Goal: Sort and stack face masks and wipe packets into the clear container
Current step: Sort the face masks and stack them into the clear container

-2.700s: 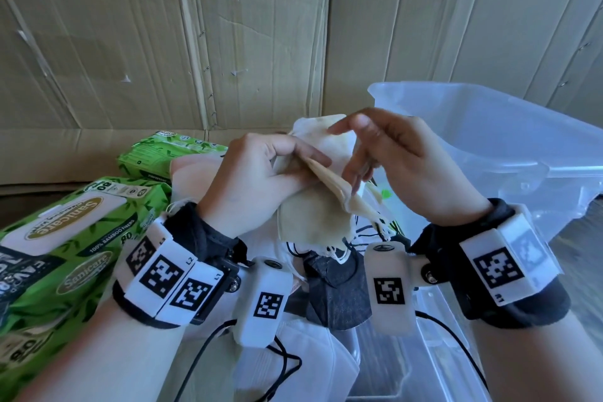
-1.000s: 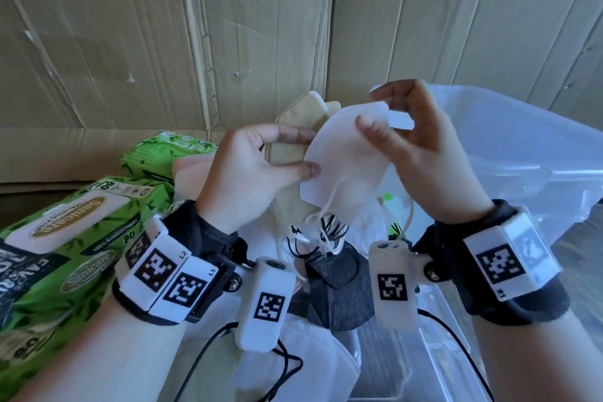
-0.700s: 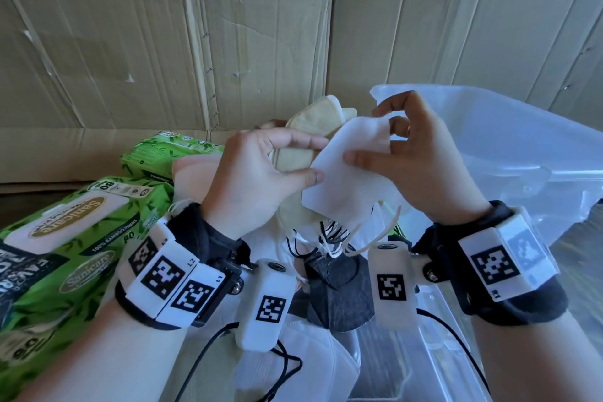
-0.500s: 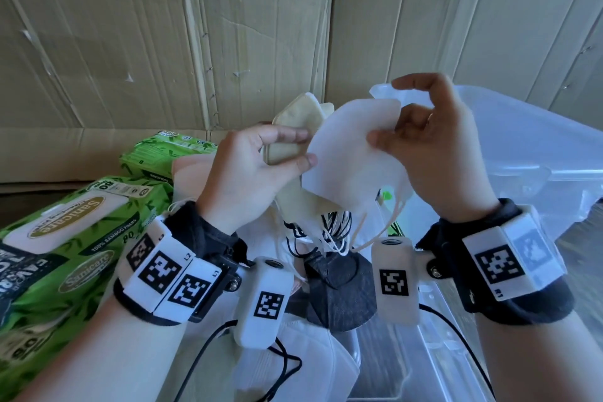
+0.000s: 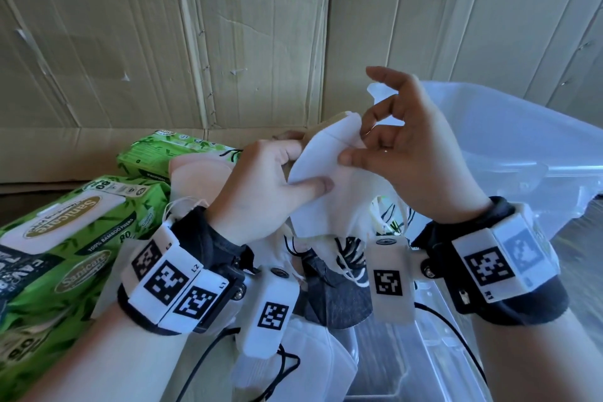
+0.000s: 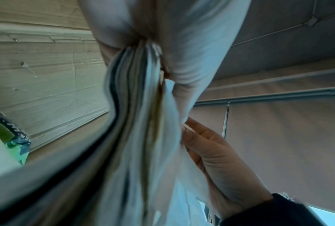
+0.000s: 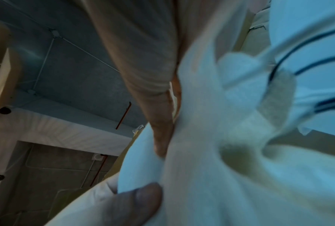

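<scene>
My left hand (image 5: 305,171) grips a bunch of face masks held upright, its thumb pressed on the front white mask (image 5: 329,206). A beige mask (image 5: 329,122) peeks out behind it. My right hand (image 5: 354,147) pinches the white mask's upper right edge between thumb and fingers. In the left wrist view the edges of the stacked masks (image 6: 135,122) run between my fingers, with the right hand (image 6: 211,152) beside them. The white mask (image 7: 220,152) fills the right wrist view. The clear container (image 5: 522,157) stands open to the right.
Green wipe packets (image 5: 65,238) lie at the left, another green packet (image 5: 169,153) behind them. A dark mask (image 5: 336,297) and white masks (image 5: 293,362) lie below my wrists. A cardboard wall (image 5: 228,26) closes off the back.
My right hand brought the white mask down from its raised position against the stack. My left thumb now clamps it with the other masks.
</scene>
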